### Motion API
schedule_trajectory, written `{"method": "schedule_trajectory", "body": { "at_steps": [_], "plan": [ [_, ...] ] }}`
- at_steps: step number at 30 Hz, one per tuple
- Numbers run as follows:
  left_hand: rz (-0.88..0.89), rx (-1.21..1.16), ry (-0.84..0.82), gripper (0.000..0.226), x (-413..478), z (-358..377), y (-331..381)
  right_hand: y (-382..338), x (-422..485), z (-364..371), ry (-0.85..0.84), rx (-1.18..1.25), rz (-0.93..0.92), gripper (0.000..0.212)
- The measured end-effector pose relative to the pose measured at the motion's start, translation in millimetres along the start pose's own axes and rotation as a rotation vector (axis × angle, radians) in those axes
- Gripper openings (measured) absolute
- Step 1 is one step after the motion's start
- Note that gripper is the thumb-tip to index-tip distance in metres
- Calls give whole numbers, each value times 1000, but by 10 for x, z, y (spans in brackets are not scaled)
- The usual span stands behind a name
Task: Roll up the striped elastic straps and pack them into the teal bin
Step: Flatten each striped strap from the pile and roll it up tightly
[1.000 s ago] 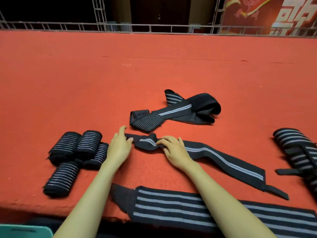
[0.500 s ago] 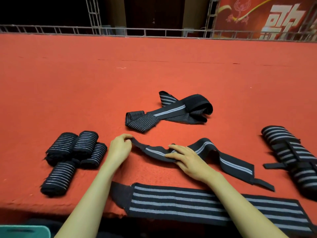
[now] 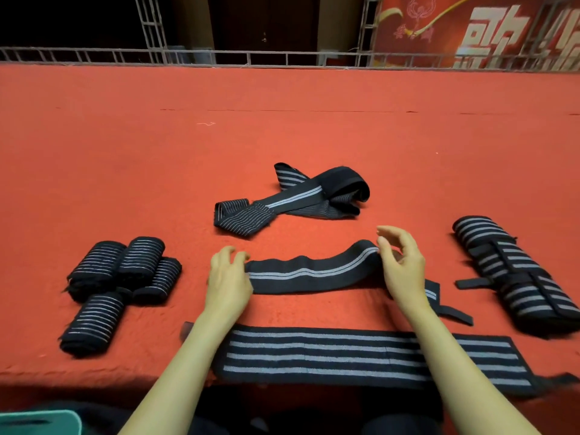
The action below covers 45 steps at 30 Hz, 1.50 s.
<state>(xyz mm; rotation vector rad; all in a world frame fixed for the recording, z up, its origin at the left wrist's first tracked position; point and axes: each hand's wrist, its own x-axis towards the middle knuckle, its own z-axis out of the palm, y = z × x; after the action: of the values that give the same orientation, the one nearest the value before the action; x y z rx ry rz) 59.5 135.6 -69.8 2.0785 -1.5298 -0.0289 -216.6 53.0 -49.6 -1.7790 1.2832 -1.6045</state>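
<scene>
Head view: your left hand (image 3: pixel 229 284) rests bent-fingered on the left end of the narrow strap (image 3: pixel 314 271), and your right hand (image 3: pixel 405 268) hovers half-curled at its fold; whether either grips cannot be told. Progress is judged about half: nothing is visibly packed in the teal bin (image 3: pixel 37 422), whose corner shows below your left forearm. Count four rolled straps (image 3: pixel 119 271) left of your left hand, one rolled bundle (image 3: pixel 514 271) right of your right hand, and three unrolled, including the tangled strap (image 3: pixel 292 199) beyond your hands and the wide strap (image 3: pixel 361 356) under your forearms.
</scene>
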Motion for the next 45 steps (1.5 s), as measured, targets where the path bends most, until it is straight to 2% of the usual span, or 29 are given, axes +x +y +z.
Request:
{"method": "schedule_trajectory", "body": {
  "at_steps": [2, 3, 5, 7, 9, 12, 16, 22, 26, 28, 30, 33, 37, 39, 42, 45],
  "plan": [
    [132, -124, -145, 36, -13, 66, 161, 43, 0, -83, 58, -35, 42, 25],
    [183, -138, -212, 40, -30, 108, 237, 101, 11, -126, 24, -84, 93, 27],
    [208, -76, -335, 51, -67, 194, 351, 199, 38, -222, -177, -235, 265, 33],
    [161, 11, -455, 61, -106, 272, 423, 305, 38, -323, -455, -388, 421, 33],
    [123, 65, -522, 65, -120, 317, 475, 361, 45, -423, -699, -559, 362, 46],
    [99, 111, -520, 60, -90, 319, 546, 411, 116, -498, -842, -608, 288, 58],
    [112, 185, -516, 53, -73, 317, 582, 409, 191, -522, -883, -516, 198, 41],
    [113, 170, -569, 61, -118, 311, 505, 348, 329, -523, -904, -801, 48, 44],
    [107, 153, -597, 64, -105, 281, 504, 342, 445, -630, -756, -1059, -182, 45],
    [104, 152, -600, 64, -110, 284, 516, 328, 511, -711, -768, -1201, -154, 44],
    [105, 152, -587, 65, -119, 302, 512, 314, 533, -758, -883, -1276, -3, 44],
    [91, 142, -544, 62, -118, 332, 520, 345, 480, -747, -965, -1166, 151, 43],
    [56, 111, -418, 46, -37, 348, 622, 386, 371, -564, -757, -742, -15, 21],
    [67, 93, -360, 44, 7, 373, 667, 344, 272, -409, -782, -587, -57, 19],
    [181, -32, -337, 48, 39, 427, 706, 323, 155, -198, -846, -542, -100, 25],
    [247, -50, -404, 40, 89, 470, 659, 368, 156, -118, -890, -613, -75, 25]
  ]
}}
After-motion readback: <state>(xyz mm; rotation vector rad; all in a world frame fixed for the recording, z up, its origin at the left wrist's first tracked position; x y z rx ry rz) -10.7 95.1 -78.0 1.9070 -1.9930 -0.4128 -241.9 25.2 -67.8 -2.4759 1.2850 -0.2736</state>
